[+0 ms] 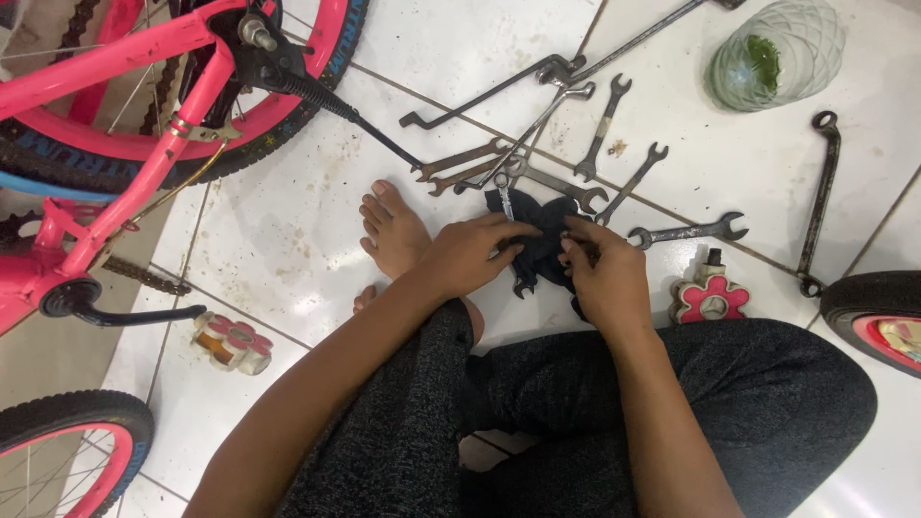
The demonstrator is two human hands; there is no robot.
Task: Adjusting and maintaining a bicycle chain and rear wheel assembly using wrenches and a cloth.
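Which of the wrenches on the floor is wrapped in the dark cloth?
The small wrench between both hands, its ring end poking above the cloth; the others lie bare on the tiles.

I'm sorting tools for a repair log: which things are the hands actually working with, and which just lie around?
In hand:
left hand
right hand
dark cloth
small spanner, wrapped in that cloth

Lying about:
loose spanners
flower-shaped pedal
second pedal
glass jar
pink bicycle
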